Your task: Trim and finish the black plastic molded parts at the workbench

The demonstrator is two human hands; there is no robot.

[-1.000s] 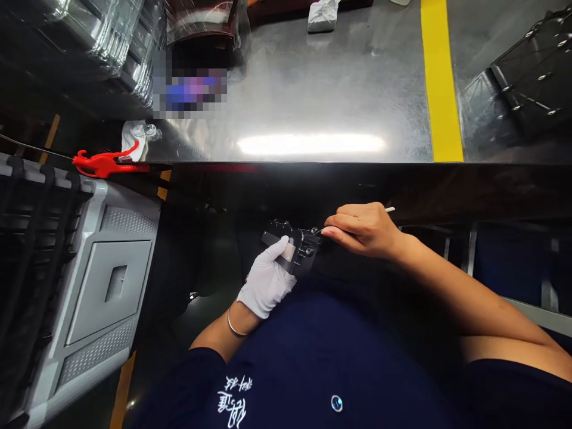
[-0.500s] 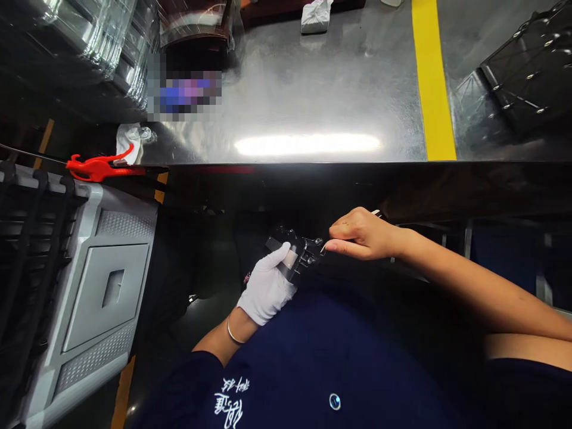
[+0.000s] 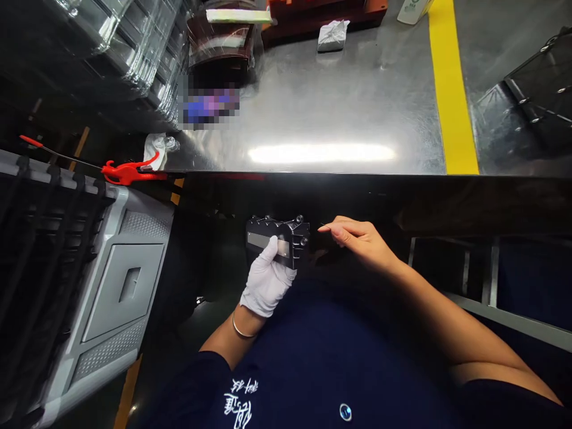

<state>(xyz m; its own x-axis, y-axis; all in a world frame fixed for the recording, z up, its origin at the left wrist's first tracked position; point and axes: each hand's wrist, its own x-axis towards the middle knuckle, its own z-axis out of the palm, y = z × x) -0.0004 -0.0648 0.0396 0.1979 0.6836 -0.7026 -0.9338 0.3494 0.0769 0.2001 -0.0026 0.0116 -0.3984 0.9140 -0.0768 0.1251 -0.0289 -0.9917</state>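
Below the near edge of the dark bench top [image 3: 357, 193], over the lap, the gloved left hand [image 3: 267, 281] held a small black component [image 3: 277, 241]. Grip: thumb laid up across the front face, over a pale grey strip; remaining fingers wrapped behind, out of sight. Component's long axis ran roughly left–right in the head view, nearly level. Its ridged upper edge, with small metal studs, faced away from the body toward the bench. A bangle [image 3: 241, 329] sat on the left wrist.

The bare right hand [image 3: 357, 241] was just to the right of the component, apart from it by a small gap. Fingers narrowed together, thumb and forefinger pinched on a thin pointed tool [image 3: 322, 225], only its tip visible, pointing left toward the component's upper right corner. Could not tell whether the tip touched it.

Edges and room: bench edge ran straight across the frame just above both hands. A grey moulded crate [image 3: 111, 298] stood well to the left, with dark open space between it and the left hand. A red clamp [image 3: 127, 173] lay at the bench's left corner, well apart from the work. Metal frame rails [image 3: 487, 310] showed to the right, under the bench, beyond the right forearm. Shiny floor with a yellow stripe [image 3: 451, 89] lay past the bench.
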